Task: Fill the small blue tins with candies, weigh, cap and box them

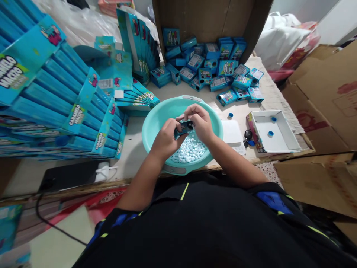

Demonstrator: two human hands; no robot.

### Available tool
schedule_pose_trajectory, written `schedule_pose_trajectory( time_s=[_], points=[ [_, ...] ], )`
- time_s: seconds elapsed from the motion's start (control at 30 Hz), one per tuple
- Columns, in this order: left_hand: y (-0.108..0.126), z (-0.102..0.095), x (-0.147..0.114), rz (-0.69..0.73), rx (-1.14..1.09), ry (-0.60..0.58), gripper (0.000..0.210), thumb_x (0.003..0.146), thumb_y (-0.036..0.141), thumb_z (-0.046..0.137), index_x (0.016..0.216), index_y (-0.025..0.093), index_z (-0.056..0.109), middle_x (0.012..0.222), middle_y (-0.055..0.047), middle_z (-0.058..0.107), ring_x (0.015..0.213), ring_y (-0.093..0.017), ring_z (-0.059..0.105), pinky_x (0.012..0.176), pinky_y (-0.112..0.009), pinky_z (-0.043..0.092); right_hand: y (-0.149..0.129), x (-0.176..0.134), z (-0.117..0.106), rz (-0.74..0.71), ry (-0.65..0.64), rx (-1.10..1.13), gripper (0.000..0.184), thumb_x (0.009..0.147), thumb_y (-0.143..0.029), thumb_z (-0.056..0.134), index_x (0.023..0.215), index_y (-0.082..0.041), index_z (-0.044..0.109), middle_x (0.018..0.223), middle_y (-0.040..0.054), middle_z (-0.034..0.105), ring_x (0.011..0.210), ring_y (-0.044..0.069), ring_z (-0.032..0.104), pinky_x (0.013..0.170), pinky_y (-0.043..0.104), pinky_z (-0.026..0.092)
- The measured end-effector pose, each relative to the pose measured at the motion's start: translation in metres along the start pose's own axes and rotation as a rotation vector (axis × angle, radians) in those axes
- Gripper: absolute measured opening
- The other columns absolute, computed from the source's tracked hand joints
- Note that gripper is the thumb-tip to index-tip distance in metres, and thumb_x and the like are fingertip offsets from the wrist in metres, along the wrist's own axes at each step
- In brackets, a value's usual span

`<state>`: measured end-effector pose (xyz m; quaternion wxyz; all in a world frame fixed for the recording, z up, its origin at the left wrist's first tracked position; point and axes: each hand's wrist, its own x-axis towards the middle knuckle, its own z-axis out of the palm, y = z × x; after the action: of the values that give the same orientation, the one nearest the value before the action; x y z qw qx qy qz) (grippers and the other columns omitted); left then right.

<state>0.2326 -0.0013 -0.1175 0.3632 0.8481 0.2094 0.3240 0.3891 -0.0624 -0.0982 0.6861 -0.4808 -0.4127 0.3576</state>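
My left hand [166, 138] is closed around a small blue candy box [183, 128], held tilted above a turquoise basin [150, 130]. At the box's right end is a dark round opening with pale bits at it. My right hand [201, 123] is at that end, its fingers curled together by the opening. Whatever sits between those fingertips is hidden. Below both hands, many small pale-blue candies [185, 153] lie in the bottom of the basin.
Loose blue candy boxes [205, 76] pile up in and before a cardboard carton [203, 18]. Stacked display packs [55, 93] crowd the left. At right are a white tray [281, 130] with blue caps [270, 133], a white block [231, 132] and keys [247, 137]. A black tablet-like slab [69, 175] lies front left.
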Motion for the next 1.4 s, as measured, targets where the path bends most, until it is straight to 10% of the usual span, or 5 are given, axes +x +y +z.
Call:
schedule_pose_trajectory(
  time_s=[0.4, 0.67, 0.83, 0.97, 1.4],
  points=[
    [-0.003, -0.001, 0.002, 0.021, 0.023, 0.058, 0.03, 0.085, 0.028, 0.081, 0.085, 0.023, 0.052, 0.095, -0.003, 0.062, 0.102, -0.023, 0.064, 0.088, -0.035, 0.052, -0.001, -0.002, -0.004, -0.067, -0.039, 0.013, 0.015, 0.077, -0.029, 0.05, 0.076, -0.024, 0.064, 0.067, -0.0015, 0.064, 0.088, 0.021, 0.073, 0.116, 0.049, 0.048],
    [-0.007, -0.001, 0.003, 0.023, 0.026, 0.228, 0.038, 0.079, 0.019, 0.087, 0.082, 0.022, 0.05, 0.096, -0.002, 0.064, 0.096, -0.02, 0.065, 0.083, -0.033, 0.054, -0.008, -0.004, -0.011, -0.133, -0.18, -0.295, 0.031, 0.078, -0.024, 0.048, 0.086, -0.027, 0.078, 0.103, 0.0011, 0.081, 0.139, 0.031, 0.062, 0.134, 0.058, 0.017],
    [-0.006, -0.002, 0.002, 0.018, 0.028, 0.222, 0.038, 0.079, 0.019, 0.087, 0.081, 0.022, 0.049, 0.096, -0.002, 0.064, 0.1, -0.021, 0.066, 0.082, -0.033, 0.055, 0.0, -0.004, -0.01, -0.179, -0.125, -0.289, 0.038, 0.079, -0.025, 0.049, 0.107, -0.026, 0.075, 0.133, 0.0053, 0.074, 0.137, 0.027, 0.062, 0.123, 0.049, 0.043],
    [-0.006, -0.002, 0.002, -0.02, -0.007, 0.259, 0.035, 0.08, 0.02, 0.084, 0.081, 0.022, 0.049, 0.097, -0.003, 0.063, 0.105, -0.021, 0.066, 0.081, -0.032, 0.055, 0.013, 0.001, -0.01, -0.106, 0.111, -0.317, 0.032, 0.079, -0.025, 0.051, 0.104, -0.023, 0.07, 0.114, 0.0075, 0.076, 0.113, 0.022, 0.071, 0.102, 0.039, 0.058],
    [-0.006, -0.001, 0.001, -0.063, -0.04, 0.265, 0.032, 0.078, 0.019, 0.083, 0.08, 0.021, 0.051, 0.094, -0.002, 0.063, 0.1, -0.02, 0.066, 0.08, -0.03, 0.055, 0.008, 0.001, -0.008, 0.013, 0.064, -0.454, 0.02, 0.084, -0.04, 0.066, 0.084, -0.02, 0.068, 0.093, 0.0046, 0.069, 0.083, 0.016, 0.066, 0.075, 0.03, 0.054]
  ],
)
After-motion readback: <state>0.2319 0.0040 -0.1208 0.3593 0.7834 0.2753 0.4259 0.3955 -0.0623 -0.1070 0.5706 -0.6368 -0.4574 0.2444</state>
